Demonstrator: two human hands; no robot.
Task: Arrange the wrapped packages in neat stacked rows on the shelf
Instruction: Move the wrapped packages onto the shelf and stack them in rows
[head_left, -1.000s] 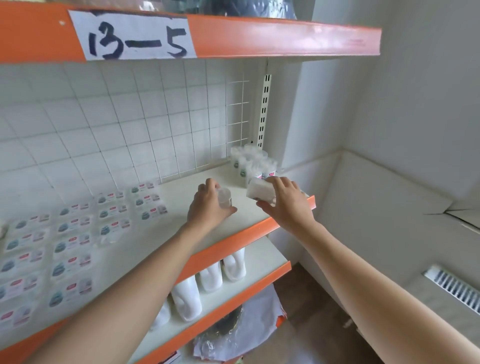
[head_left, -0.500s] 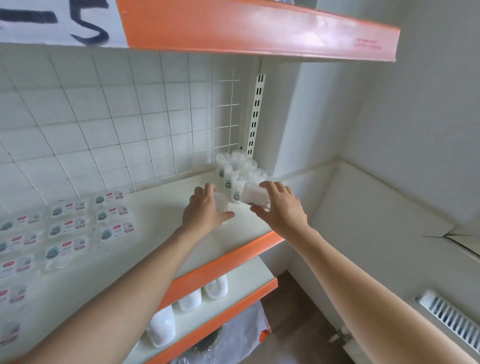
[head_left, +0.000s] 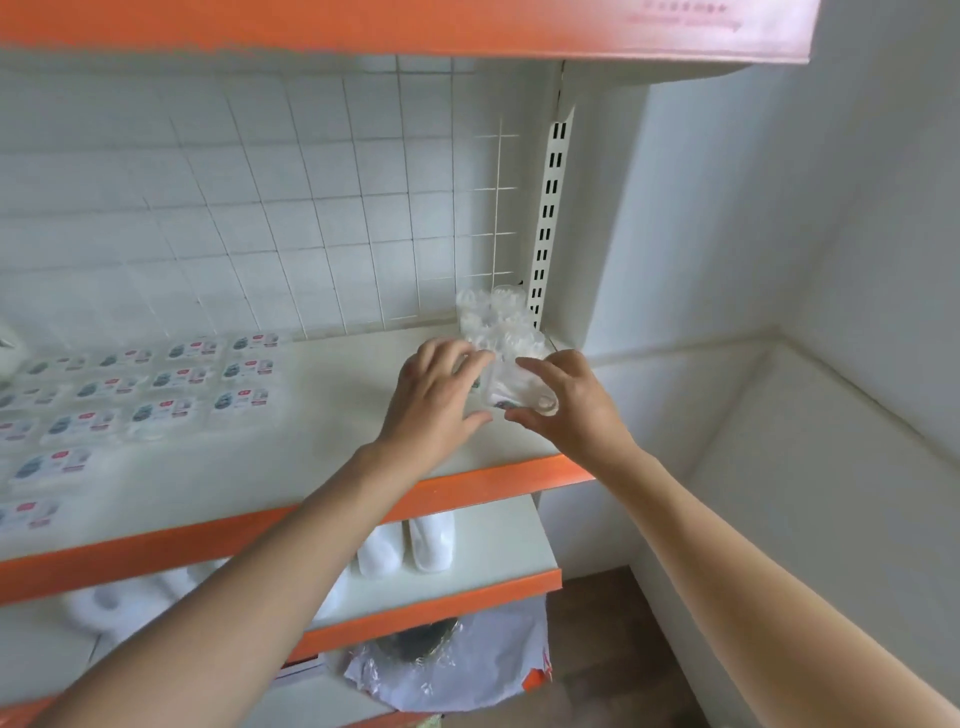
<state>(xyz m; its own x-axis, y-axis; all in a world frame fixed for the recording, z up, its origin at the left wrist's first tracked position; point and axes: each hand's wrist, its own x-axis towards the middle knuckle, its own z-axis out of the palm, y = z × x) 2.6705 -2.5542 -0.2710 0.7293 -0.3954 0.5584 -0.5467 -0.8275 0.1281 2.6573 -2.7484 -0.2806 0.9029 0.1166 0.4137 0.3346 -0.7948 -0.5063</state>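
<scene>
Our right hand (head_left: 571, 405) curls round a clear plastic-wrapped package (head_left: 514, 389) beside the small stack (head_left: 498, 322) in the corner of the white, orange-edged shelf (head_left: 363, 467). We cannot tell what our left hand (head_left: 436, 395) grips. The flat labelled packets (head_left: 156, 395) look unstacked.

The left hand (head_left: 436, 400) hides part of the clear package (head_left: 519, 387) that the right hand (head_left: 569, 408) pinches; its own grip cannot be told; labels on the flat packs (head_left: 156, 384) left of both hands blur unreadably; the left forearm covers some white bottles (head_left: 431, 540) below.
</scene>
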